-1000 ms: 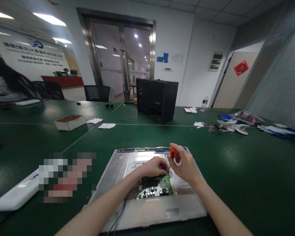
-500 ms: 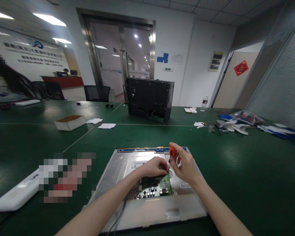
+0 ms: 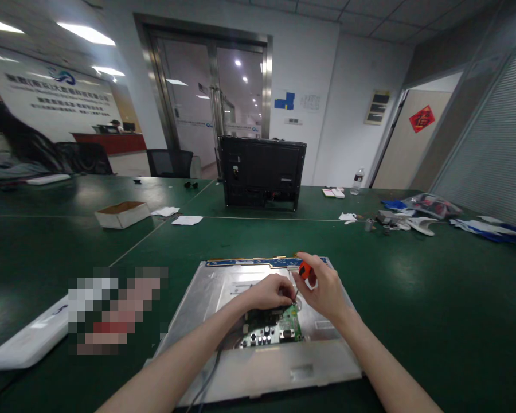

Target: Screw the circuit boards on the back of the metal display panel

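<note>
In my right hand [image 3: 324, 289] is a screwdriver [image 3: 305, 269] with an orange and black handle, its fingers curled round the handle. The thin shaft slants down to the upper right corner of a green circuit board [image 3: 290, 324]. My left hand [image 3: 273, 291] is closed in a pinch right beside the screwdriver's tip; whatever the fingertips hold is hidden. The board lies on the metal back of a flat display panel [image 3: 327, 361], under my left hand and wrist. A narrow blue circuit strip [image 3: 241, 263] runs along the panel's far edge.
A black monitor housing [image 3: 264, 172] stands farther back on the green table. An open box [image 3: 122, 216] and papers [image 3: 187, 220] lie left of it. Gloves and small parts [image 3: 393, 219] are at the right. A white case [image 3: 30, 338] lies near left. Dark cables [image 3: 210, 376] cross the panel.
The screwdriver's handle and the fingers of my right hand have shifted slightly. The black monitor housing has turned so its back faces me more squarely. My left hand has stayed put.
</note>
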Motion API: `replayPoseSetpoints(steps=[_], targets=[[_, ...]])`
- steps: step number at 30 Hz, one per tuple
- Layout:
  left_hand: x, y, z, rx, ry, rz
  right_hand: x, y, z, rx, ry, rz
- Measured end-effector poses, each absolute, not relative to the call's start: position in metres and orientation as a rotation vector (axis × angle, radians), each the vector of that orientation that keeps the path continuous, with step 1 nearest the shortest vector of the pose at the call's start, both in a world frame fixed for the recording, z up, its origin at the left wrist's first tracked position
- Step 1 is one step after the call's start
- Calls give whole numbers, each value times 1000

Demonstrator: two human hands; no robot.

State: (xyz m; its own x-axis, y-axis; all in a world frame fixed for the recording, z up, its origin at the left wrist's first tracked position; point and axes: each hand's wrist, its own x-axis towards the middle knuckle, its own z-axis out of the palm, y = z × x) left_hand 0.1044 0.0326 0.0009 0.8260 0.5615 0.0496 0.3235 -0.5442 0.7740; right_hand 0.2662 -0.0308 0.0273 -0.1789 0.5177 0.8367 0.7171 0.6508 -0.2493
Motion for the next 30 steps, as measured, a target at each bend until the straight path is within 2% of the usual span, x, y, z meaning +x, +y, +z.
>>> replayPoseSetpoints(steps=[8, 16, 30], targets=[[104, 33, 1, 2175, 647, 385, 266, -39, 35, -941, -1880, -109], [104, 34, 0, 2195, 664, 367, 264, -33, 29, -969, -1789, -206], [104, 34, -3, 2165, 668, 352, 266, -36, 29, -992, -1847, -168]])
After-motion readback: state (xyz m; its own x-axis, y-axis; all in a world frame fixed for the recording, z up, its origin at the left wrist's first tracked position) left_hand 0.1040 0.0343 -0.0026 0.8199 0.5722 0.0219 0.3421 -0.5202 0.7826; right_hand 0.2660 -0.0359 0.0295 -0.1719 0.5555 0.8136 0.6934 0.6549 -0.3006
